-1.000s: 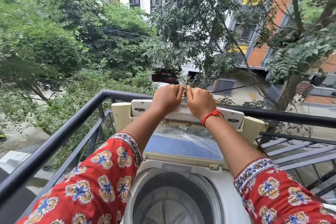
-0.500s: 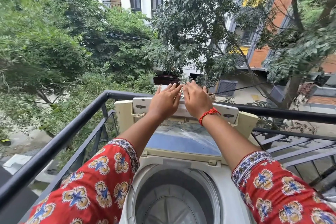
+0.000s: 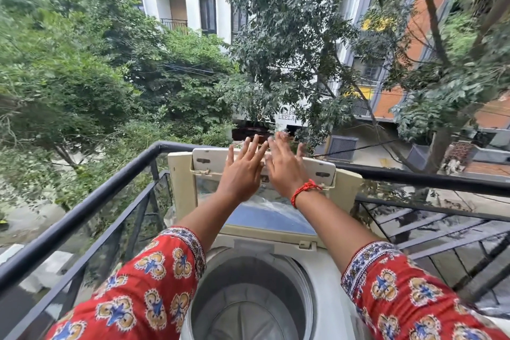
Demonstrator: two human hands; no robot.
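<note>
A top-loading washing machine stands on a balcony with its lid (image 3: pixel 273 215) raised and folded back, so the grey drum (image 3: pixel 249 301) shows below. Both arms reach out over the lid in red patterned sleeves. My left hand (image 3: pixel 242 168) has its fingers straight and spread, held in front of the lid's upper cream panel (image 3: pixel 320 171). Beside it, my right hand (image 3: pixel 284 167), with a red thread at the wrist, is also spread flat with fingertips above the panel's top edge. Neither hand holds anything.
A black metal railing (image 3: pixel 91 201) runs along the left and behind the machine (image 3: pixel 425 178). Metal grating (image 3: pixel 441 232) lies to the right. Trees, a street and apartment buildings are beyond and far below.
Both hands were curled together pinching something small above the lid's top edge. They have let go, and the fingers have straightened and spread. The camera tilted up.
</note>
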